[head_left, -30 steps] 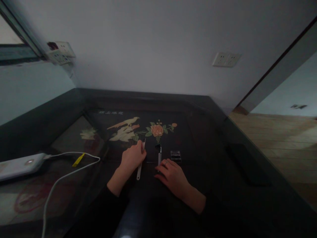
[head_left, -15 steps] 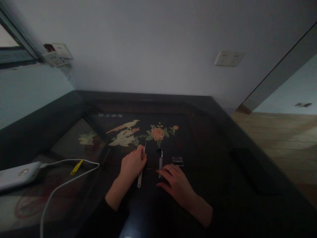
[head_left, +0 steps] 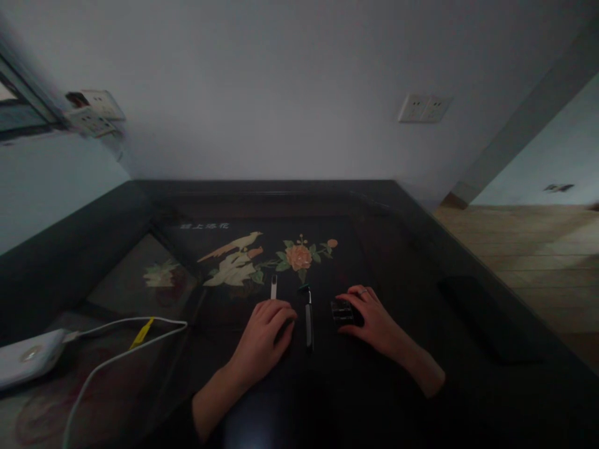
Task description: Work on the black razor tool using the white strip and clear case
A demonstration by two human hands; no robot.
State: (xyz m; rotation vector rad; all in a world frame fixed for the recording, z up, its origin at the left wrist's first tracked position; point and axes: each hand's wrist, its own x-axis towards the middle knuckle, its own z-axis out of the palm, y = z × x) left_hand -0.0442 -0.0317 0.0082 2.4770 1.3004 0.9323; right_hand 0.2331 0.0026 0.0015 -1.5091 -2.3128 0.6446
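Between my hands a razor (head_left: 309, 321) with a dark head and grey-and-black handle lies on the dark table, touched by neither. My left hand (head_left: 264, 333) rests to its left, thumb apart from the loosely curled fingers. It covers most of a slim, light-coloured flat strip (head_left: 274, 287) with a dark slot at its upper end; only that end shows. To the razor's right, my right hand (head_left: 374, 318) has its thumb and fingers on opposite edges of a small black, partly see-through case (head_left: 342, 313). A ring sits on one finger.
A white power bank (head_left: 32, 355) with a white cable (head_left: 112, 358) and yellow tag (head_left: 141, 333) lies at the left. On the right is a dark flat object (head_left: 486, 318). The table (head_left: 374, 243) bears a bird-and-flower picture; a wall (head_left: 262, 93) with sockets (head_left: 425, 108) stands behind.
My right hand has left the razor and moved right onto the small case. My left hand has loosened its pinch on the strip and slid toward me. The view has shifted slightly.
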